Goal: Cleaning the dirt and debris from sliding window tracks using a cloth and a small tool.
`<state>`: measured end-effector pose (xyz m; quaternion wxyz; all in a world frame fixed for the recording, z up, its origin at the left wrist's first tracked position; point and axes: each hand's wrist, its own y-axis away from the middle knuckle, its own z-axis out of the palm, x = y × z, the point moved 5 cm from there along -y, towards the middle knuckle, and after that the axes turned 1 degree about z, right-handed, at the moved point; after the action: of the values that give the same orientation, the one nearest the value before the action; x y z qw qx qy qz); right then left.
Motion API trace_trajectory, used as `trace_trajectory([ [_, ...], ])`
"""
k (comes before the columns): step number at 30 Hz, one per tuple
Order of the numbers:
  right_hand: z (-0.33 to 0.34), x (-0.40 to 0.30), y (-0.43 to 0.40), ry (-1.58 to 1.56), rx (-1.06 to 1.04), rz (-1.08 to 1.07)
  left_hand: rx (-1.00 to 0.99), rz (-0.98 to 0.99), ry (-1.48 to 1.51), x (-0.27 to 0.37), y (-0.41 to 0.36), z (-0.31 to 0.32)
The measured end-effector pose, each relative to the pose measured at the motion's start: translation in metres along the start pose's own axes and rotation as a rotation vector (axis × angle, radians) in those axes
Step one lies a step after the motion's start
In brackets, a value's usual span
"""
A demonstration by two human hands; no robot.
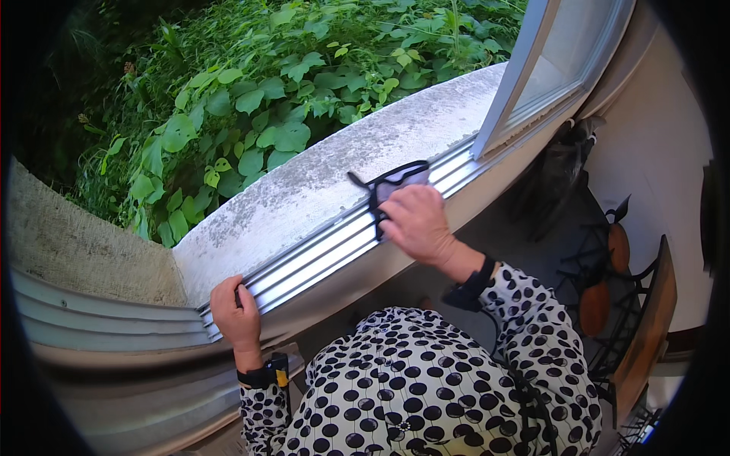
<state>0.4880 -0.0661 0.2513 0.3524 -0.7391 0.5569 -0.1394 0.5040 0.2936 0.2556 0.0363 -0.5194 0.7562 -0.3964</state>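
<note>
My right hand (419,225) grips a grey cleaning cloth (406,176) with black edging and a small black loop. The cloth is pressed on the metal sliding-window track (319,251), near the middle of the sill, and my fingers hide part of it. Toward the left end of the same track, my left hand (234,313) is curled over the rails with its thumb raised. Whatever lies under its fingers is hidden. Both wrists wear black straps, and the sleeves are white with black dots.
A framed glass sash (547,85) stands at the track's right end. Outside are a weathered concrete ledge (319,176) and dense green vines (256,108). Indoors, at right, are a dark plastic-wrapped bundle (559,165), stools with orange-brown seats (594,308) and a wooden board (647,342).
</note>
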Motion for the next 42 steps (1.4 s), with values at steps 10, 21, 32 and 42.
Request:
trace_trajectory([
  [10,-0.036,0.11,-0.001,0.17,-0.044,0.09,-0.011,0.028,-0.004,0.004,0.0,-0.002],
  [21,0.015,-0.029,-0.004,-0.178,-0.079,-0.119,0.003,0.019,0.001,-0.001,0.001,-0.001],
  [32,-0.044,0.089,0.022,0.19,0.001,0.186,0.02,0.045,0.009,0.005,-0.003,-0.001],
  [42,-0.048,0.105,0.013,0.184,-0.169,0.241,0.009,0.015,-0.005,-0.002,0.004,-0.005],
])
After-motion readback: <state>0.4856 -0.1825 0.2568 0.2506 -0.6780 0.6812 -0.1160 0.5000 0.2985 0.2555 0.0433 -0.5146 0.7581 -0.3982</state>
